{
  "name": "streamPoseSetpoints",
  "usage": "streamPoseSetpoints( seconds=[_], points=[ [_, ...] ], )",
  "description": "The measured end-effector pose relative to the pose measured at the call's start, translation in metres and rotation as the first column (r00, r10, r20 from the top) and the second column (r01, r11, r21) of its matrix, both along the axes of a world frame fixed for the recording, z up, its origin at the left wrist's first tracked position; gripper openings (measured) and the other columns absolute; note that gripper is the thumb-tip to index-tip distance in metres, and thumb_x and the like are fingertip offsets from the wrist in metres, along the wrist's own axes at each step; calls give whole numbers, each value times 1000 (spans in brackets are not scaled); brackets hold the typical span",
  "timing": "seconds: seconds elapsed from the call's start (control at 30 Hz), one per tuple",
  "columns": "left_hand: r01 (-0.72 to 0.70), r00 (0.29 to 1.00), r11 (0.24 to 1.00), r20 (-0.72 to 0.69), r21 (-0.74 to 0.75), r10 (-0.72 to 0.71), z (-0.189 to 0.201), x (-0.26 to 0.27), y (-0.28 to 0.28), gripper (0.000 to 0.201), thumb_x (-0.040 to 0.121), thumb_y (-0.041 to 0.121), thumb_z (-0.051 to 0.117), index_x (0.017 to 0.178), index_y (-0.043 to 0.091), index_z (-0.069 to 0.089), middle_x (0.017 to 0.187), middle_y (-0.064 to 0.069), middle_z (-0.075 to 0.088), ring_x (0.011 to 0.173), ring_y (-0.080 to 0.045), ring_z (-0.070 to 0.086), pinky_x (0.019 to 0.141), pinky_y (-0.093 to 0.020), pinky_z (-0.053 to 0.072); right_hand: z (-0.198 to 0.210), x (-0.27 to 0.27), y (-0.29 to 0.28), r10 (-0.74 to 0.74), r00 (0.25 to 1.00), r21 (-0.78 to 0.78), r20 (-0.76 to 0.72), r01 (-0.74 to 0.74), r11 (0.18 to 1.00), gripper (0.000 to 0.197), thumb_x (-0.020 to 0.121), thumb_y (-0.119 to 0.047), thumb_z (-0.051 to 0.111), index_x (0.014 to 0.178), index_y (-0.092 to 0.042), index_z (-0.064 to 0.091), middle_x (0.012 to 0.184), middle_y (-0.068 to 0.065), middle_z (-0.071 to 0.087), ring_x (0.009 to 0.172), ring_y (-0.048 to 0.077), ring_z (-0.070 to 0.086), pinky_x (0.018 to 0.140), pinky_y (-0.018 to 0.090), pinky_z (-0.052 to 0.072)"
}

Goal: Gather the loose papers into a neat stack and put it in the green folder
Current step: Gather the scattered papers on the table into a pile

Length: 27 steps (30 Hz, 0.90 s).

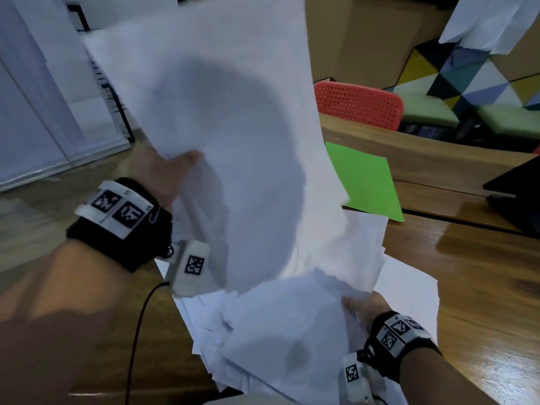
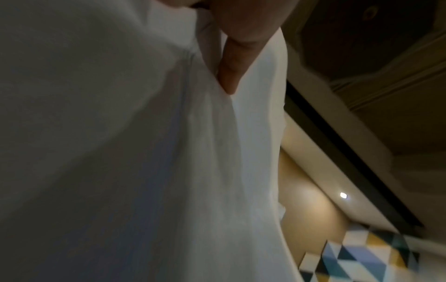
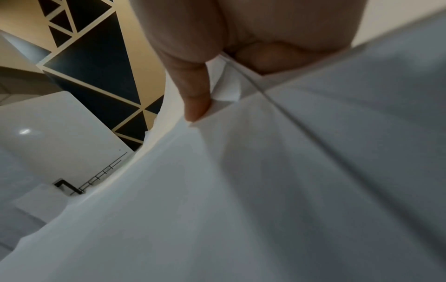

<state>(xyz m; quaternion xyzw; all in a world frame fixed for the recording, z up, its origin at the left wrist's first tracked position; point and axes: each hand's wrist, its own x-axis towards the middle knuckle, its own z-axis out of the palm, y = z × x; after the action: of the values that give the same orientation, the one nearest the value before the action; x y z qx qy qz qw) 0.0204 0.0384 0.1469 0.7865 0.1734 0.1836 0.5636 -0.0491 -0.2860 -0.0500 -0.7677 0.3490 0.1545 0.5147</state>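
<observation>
My left hand [image 1: 172,168] holds a big sheaf of white papers [image 1: 222,135] lifted high above the wooden table [image 1: 482,287], thumb on top; the sheets curve and hang down. In the left wrist view a finger [image 2: 229,63] presses against those papers [image 2: 144,152]. My right hand [image 1: 362,309] pinches a lower bunch of papers [image 1: 292,331] near the table's front; its thumb [image 3: 195,91] clamps the paper edge [image 3: 265,190]. The green folder [image 1: 368,182] lies shut flat on the table behind the papers, partly hidden by them.
More loose white sheets [image 1: 409,285] lie spread on the table under the held ones. A black laptop [image 1: 514,188] sits at the right edge. An orange chair [image 1: 359,105] stands behind the table, with cardboard boxes and a patterned wall beyond.
</observation>
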Motion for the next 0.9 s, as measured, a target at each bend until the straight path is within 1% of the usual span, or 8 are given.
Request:
streamPoseSetpoints(
  seconds=[0.13, 0.2, 0.33, 0.5, 0.57, 0.7, 0.8, 0.9],
  points=[
    [289, 914, 956, -285, -49, -290, -65, 5, -7, 83, 44, 39, 75, 114, -2, 60, 113, -16, 64, 103, -27, 61, 91, -37, 49, 1, -3, -8, -24, 1000, 183, -16, 27, 983, 19, 83, -4, 64, 99, 6, 64, 78, 17, 72, 73, 34, 69, 72, 45, 58],
    [374, 810, 927, -482, -16, -335, -109, 3, -12, 72, 53, 33, 77, 113, -2, 60, 117, -19, 64, 101, -28, 62, 91, -35, 48, 0, -6, -8, -66, 997, 258, -39, 73, 963, 20, 84, -8, 64, 100, 5, 65, 89, 23, 71, 81, 38, 68, 78, 51, 55],
    [527, 559, 843, -791, 105, -251, -167, -24, -36, 59, 80, 27, 63, 130, 2, 45, 130, -16, 56, 118, -31, 55, 95, -31, 42, -2, -7, -5, -90, 996, 361, 14, 79, 929, 33, 80, -22, 70, 106, -2, 66, 109, 19, 68, 97, 33, 65, 95, 43, 47],
    [668, 475, 743, -793, 43, -381, -185, -39, -61, 50, 89, 22, 49, 137, 14, 38, 137, -9, 51, 123, -27, 50, 98, -28, 39, -7, -10, 0, 23, 1000, 76, -13, -22, 997, 43, 67, -13, 81, 103, 2, 63, 88, 12, 68, 79, 27, 64, 69, 31, 51],
    [656, 498, 752, -786, 66, -366, -184, -34, -56, 51, 88, 28, 51, 137, 16, 41, 138, -11, 50, 123, -28, 50, 101, -30, 40, -9, -10, 1, 31, 998, 38, -63, -29, 999, 48, 62, -13, 80, 104, 4, 63, 97, 18, 69, 88, 34, 66, 80, 40, 55],
    [427, 575, 813, -813, 395, 93, -176, -26, -25, 60, 81, 33, 53, 132, 6, 38, 136, -22, 41, 121, -40, 47, 101, -46, 43, -6, -12, 4, 38, 997, -30, -70, -40, 999, 40, 72, -12, 76, 106, 3, 60, 99, 14, 62, 92, 31, 60, 79, 33, 48],
    [438, 470, 855, -881, 277, 44, -189, -25, -6, 58, 71, 19, 53, 126, 3, 45, 126, -23, 51, 111, -41, 54, 92, -48, 49, -6, -12, 6, 32, 998, -55, -60, -35, 998, 51, 73, -15, 76, 115, 7, 56, 99, 14, 59, 88, 28, 56, 76, 29, 44],
    [207, 608, 964, -794, 166, 6, -178, -25, -12, 61, 76, 23, 63, 131, 12, 42, 132, -18, 49, 118, -36, 51, 100, -43, 45, -7, -13, 8, 19, 998, -68, -52, -22, 997, 53, 73, -16, 76, 116, 6, 54, 107, 17, 61, 92, 30, 58, 80, 32, 47]
  ],
)
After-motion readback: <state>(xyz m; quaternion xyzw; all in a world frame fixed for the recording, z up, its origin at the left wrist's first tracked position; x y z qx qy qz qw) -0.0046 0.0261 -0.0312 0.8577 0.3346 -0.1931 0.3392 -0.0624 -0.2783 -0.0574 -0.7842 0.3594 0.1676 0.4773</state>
